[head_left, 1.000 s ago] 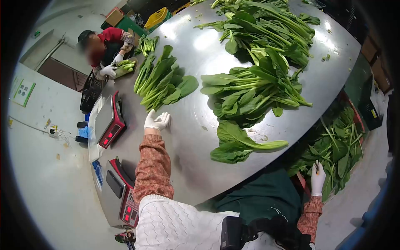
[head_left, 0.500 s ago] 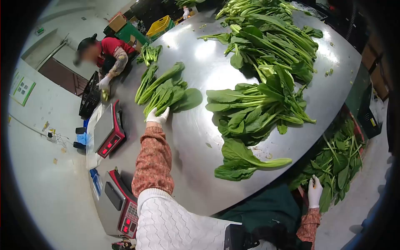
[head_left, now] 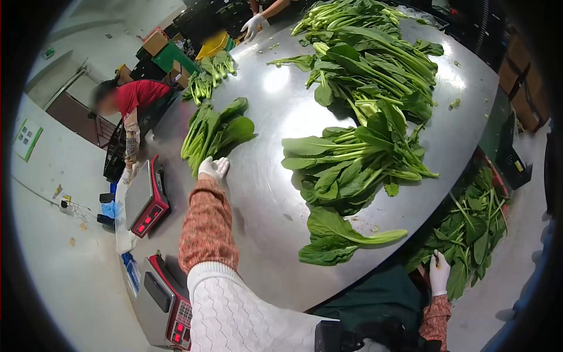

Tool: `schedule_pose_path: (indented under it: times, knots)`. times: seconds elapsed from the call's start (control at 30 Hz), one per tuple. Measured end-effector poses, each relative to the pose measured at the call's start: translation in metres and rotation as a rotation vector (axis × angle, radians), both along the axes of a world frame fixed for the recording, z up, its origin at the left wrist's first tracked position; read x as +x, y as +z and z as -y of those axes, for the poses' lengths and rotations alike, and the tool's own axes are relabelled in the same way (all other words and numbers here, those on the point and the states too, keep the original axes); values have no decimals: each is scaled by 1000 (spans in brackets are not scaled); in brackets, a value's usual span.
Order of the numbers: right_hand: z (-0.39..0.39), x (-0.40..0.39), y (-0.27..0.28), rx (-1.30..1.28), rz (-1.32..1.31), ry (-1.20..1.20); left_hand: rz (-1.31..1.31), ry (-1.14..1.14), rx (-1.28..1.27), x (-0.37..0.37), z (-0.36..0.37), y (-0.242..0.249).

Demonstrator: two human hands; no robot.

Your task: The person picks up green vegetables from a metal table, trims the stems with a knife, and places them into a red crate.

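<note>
My left hand (head_left: 214, 168), in a white glove, is at the near end of a pile of leafy greens (head_left: 218, 130) on the left of the metal table. Its fingers are apart, and it seems to hold nothing. Down at the right, below the table edge, my gloved right hand (head_left: 438, 273) is closed around a small dark-and-orange thing, mostly hidden by the fingers. Beside it lie loose leaves in a crate (head_left: 478, 226). A single leafy stalk (head_left: 346, 236) rests near the table's front edge, with a larger heap of greens (head_left: 358, 158) behind it.
Two red scales (head_left: 146, 196) (head_left: 167, 302) stand along the left side. A co-worker in a red top (head_left: 141, 100) bends over a black crate (head_left: 114, 149). Another person's gloved hand (head_left: 253, 26) is at the far table edge. More greens (head_left: 381, 64) cover the back of the metal table (head_left: 264, 234).
My left hand has shifted slightly left and its greens now lie closer together. The co-worker in red has lowered an arm toward the scale. Another person's hands have come in at the far edge.
</note>
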State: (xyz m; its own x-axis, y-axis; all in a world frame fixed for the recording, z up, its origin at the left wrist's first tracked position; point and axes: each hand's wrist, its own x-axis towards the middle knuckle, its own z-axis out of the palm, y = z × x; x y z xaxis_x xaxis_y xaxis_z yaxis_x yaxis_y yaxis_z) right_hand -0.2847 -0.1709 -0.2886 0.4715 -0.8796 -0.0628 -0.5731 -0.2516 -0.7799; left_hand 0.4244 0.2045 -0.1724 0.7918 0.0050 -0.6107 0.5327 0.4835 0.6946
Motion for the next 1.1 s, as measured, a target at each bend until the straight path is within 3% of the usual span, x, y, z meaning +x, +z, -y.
schedule_pose_path:
  times: [0.03,0.13,0.2,0.23,0.33,0.4,0.53,0.67,0.8,0.83,0.87,1.1]
  knots:
    - [0,-2,-2,-8,-17,2,41,-157,58,1,-11,-17]
    - [-2,-3,-3,-5,-77,4,274,-165,178,-66,-6,-26]
    - [-5,-5,2,31,-139,12,502,-174,437,-128,9,-20]
    - [-6,-11,-10,169,-93,-24,599,-240,504,-149,7,-25]
    - [-8,-28,-31,119,-214,-10,767,-322,831,-205,1,-42]
    - [-8,-46,-58,139,-214,-54,709,-323,742,-256,18,-18]
    - [-11,-56,-59,396,-107,-204,737,-275,659,-288,19,-33]
    - [-12,-62,-65,380,-32,-208,832,-296,878,-315,41,-31]
    - [-5,-69,-87,214,-187,-124,984,-376,1130,-326,47,-31]
    - [-7,-60,-66,222,-147,-168,1040,-391,1166,-326,47,-30]
    - [-7,-67,-99,-33,-203,-124,1090,-418,1199,-326,47,-29]
    - [-6,-61,-78,72,-355,-155,952,-451,1166,-328,53,-27]
